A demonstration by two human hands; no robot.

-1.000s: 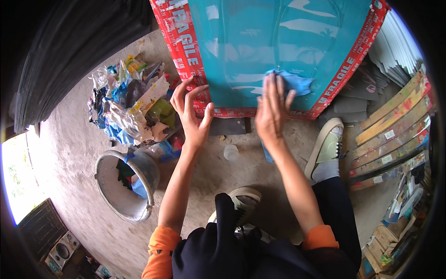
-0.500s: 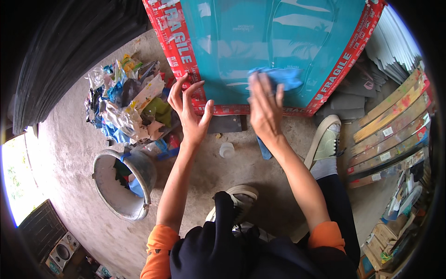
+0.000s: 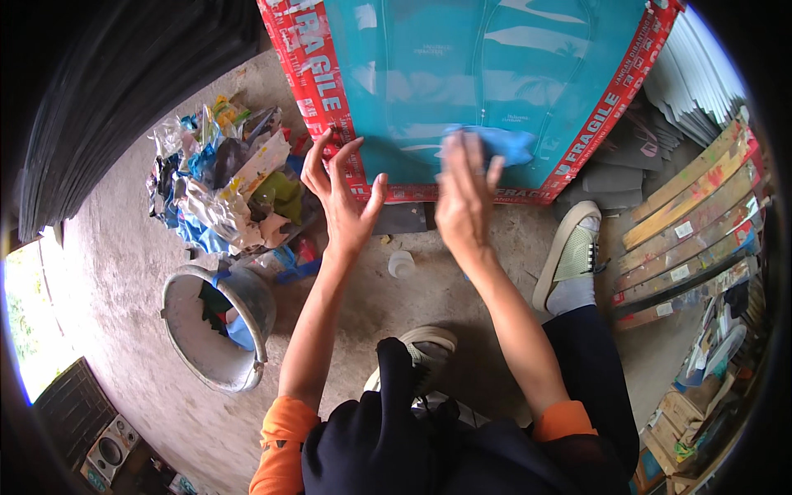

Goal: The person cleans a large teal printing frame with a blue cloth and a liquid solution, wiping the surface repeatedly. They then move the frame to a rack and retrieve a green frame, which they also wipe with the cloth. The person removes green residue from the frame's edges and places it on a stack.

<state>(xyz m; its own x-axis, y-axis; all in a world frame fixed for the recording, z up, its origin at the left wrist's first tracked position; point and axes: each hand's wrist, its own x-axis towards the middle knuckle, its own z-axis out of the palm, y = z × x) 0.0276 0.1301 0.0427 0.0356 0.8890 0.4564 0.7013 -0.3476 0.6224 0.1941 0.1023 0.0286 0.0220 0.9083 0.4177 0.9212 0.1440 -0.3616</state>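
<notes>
A teal screen-printing frame [image 3: 412,91], bordered with printed red tape, leans at the top of the head view with faint outlines on its sheet. My right hand [image 3: 466,194], blurred by motion, presses a crumpled blue cloth [image 3: 505,146] against the sheet near its lower edge. The cloth sticks out to the right of my fingers. At the frame's lower left corner, my left hand [image 3: 342,194] rests its fingertips on the red tape, fingers spread and thumb apart, holding no loose thing.
A grey bucket [image 3: 257,309] with scraps inside lies tipped at left, below a heap of crumpled plastic [image 3: 235,177]. A small white cup [image 3: 402,264] is on the concrete floor. Paint-stained wooden frames [image 3: 681,235] stand at right. Dark sheets [image 3: 124,99] are stacked upper left.
My right hand has shifted slightly left on the sheet, still on the blue cloth. My left hand keeps its place at the frame's corner.
</notes>
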